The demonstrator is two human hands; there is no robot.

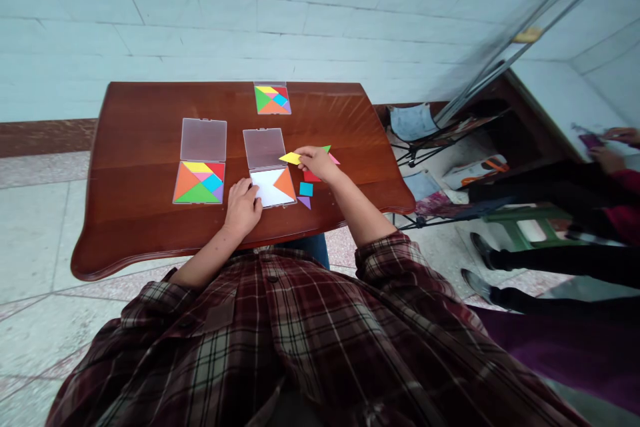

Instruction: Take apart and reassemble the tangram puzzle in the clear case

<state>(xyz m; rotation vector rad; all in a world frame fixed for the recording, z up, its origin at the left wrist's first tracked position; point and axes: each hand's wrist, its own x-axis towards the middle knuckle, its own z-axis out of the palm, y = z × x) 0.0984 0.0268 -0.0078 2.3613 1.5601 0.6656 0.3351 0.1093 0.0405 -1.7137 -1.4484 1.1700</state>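
A brown wooden table [140, 140] carries all the work. On it are three flat cases of coloured pieces. The left case [203, 140] lies open, its clear lid tipped back and its tray fully covered by a finished square of colours. The far case [270, 84], by the table's back edge, also shows a full set fitted together. The middle case [265, 196] lies open between the person's hands and, judging by the other two, is only just begun: most of its white base is bare, with a single orange triangle [285, 185] in place against the right side.

The left hand [243, 205] rests at the left edge of that tray, its fingers bent; whether they pinch the rim cannot be told. The right hand [317, 163] has its fingers closed on a yellow parallelogram [291, 158], held over the lower right part of the middle lid, outside the tray.

By this count, five pieces besides the yellow one are not yet in. They lie on the table to the right of the case: a green piece [327, 149] and a red piece [312, 176], both partly hidden by the right hand, then a blue square [307, 189], a purple triangle [305, 201] and a pink piece [334, 159], also partly covered.
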